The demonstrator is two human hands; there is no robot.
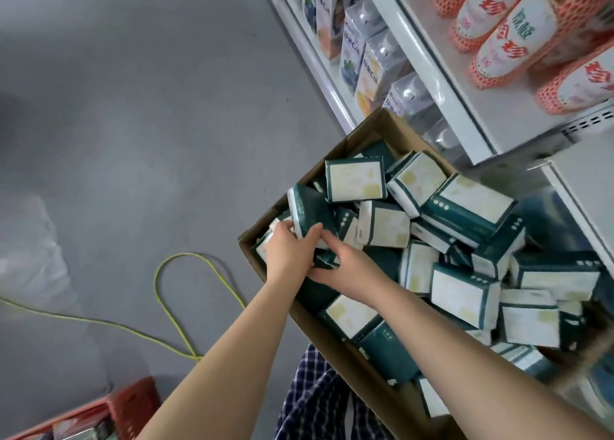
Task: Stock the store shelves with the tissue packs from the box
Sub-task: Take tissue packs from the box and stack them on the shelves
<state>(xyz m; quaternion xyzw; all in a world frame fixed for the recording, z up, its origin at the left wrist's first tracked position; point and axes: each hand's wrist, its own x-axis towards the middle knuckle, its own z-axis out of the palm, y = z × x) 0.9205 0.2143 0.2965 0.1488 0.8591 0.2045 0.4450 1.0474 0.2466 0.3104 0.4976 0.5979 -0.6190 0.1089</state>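
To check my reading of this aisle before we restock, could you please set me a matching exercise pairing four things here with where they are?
Things:
1 yellow cord
2 red crate
3 net-sleeved bottles
4 tilted tissue pack

Places:
A on the shelf at top right
B held by the left hand over the cardboard box
C looped on the grey floor
D bottom left corner of the view

Pairs: 1-C, 2-D, 3-A, 4-B

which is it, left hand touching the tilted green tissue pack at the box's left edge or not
Touching. The head view shows the left hand with thumb and fingers curled round the lower end of the green tissue pack, no gap.
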